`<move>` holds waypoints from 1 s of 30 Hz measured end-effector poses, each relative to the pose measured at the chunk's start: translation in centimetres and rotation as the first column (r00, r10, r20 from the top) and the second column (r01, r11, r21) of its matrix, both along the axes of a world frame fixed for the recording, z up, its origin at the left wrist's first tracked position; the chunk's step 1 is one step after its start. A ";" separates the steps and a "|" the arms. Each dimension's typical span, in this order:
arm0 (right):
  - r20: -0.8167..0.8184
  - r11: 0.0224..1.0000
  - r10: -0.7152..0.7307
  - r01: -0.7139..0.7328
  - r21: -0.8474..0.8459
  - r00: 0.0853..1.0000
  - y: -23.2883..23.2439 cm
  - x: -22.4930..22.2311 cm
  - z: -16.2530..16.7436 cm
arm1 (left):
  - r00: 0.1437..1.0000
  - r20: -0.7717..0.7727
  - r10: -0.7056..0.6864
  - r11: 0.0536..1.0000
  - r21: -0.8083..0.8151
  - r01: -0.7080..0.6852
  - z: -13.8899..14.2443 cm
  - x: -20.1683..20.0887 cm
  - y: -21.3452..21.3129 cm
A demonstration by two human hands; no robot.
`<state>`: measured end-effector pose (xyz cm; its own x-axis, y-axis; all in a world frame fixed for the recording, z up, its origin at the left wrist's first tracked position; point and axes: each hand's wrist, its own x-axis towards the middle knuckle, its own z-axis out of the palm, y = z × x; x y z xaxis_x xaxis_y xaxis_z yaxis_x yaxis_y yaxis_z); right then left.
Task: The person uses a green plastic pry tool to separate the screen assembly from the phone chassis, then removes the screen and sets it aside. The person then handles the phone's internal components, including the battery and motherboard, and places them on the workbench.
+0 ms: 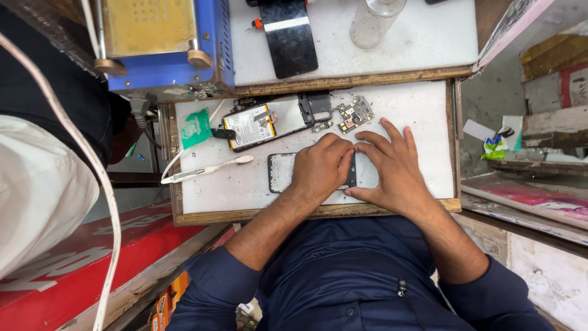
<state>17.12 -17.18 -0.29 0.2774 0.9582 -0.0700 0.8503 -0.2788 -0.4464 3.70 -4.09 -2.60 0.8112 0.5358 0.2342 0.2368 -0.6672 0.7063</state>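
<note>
Lots of clutter on the white work board (422,122). Up top there's an opened phone body (275,122) with its battery (250,126) showing, and a small circuit board (354,113) just to the right of it. A green plastic pick (195,129) sits at the left end, with a white brush-like tool (208,170) lying below it (its cord trails off the edge). On the shelf above: a blue machine with a yellowish top plate (162,43), a dark phone screen (288,37) and a clear plastic bottle (375,21).
</note>
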 end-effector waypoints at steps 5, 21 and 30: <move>-0.036 1.000 0.013 -0.012 0.024 0.999 -0.2 0.4 0.4 | 0.997 0.073 0.039 0.994 -0.107 -0.031 0.3 -0.4 0.2; 0.256 0.973 0.146 -0.092 -0.213 0.955 4.7 0.7 4.1 | 0.990 0.095 0.101 0.982 -0.169 -0.084 1.9 -4.0 -1.9; 0.535 0.841 0.516 -0.276 -0.465 0.669 5.3 -1.2 4.2 | 0.986 0.122 0.115 0.984 -0.147 -0.097 1.6 -4.1 -2.3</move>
